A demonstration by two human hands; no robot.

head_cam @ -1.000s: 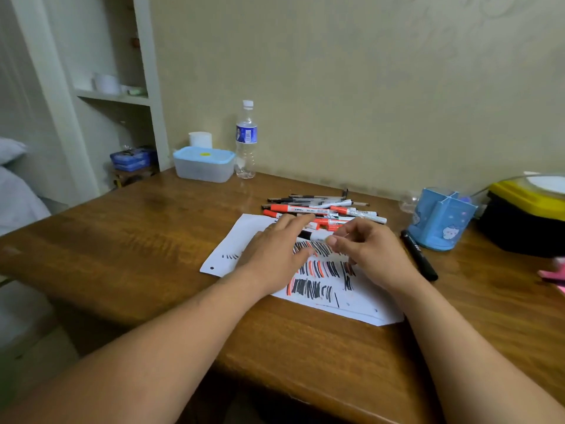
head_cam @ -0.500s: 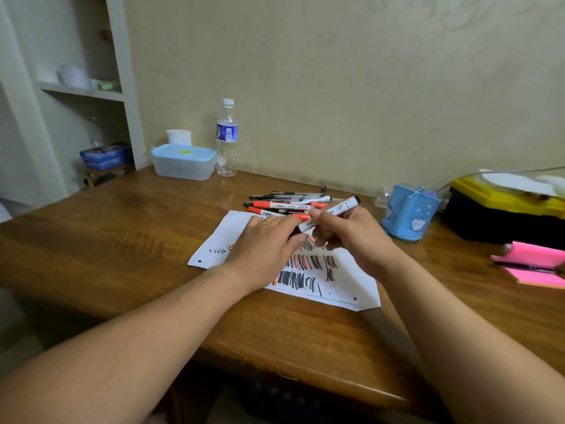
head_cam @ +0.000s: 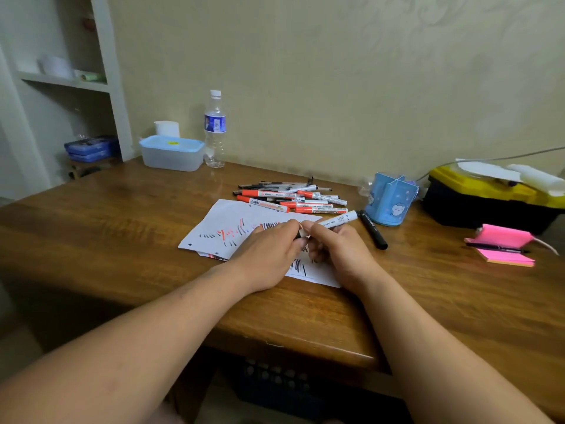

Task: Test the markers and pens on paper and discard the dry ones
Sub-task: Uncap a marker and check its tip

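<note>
Both hands are meeting over the sheet of paper [head_cam: 232, 221], which is lying on the wooden table [head_cam: 122, 240] and showing black and red test strokes. The right hand [head_cam: 339, 252] is gripping the barrel of a white marker [head_cam: 336, 221], fingers curled round it, with the far end pointing up and to the right. The left hand [head_cam: 269, 252] is pinching the marker's near, dark end between thumb and fingers. This is probably the cap, though the fingers are hiding most of it. A pile of pens and markers [head_cam: 290, 198] is lying just behind the paper, some overlapping its far edge. A black marker [head_cam: 373, 229] is lying on the table between the right hand and a blue pen holder [head_cam: 389, 200].
</note>
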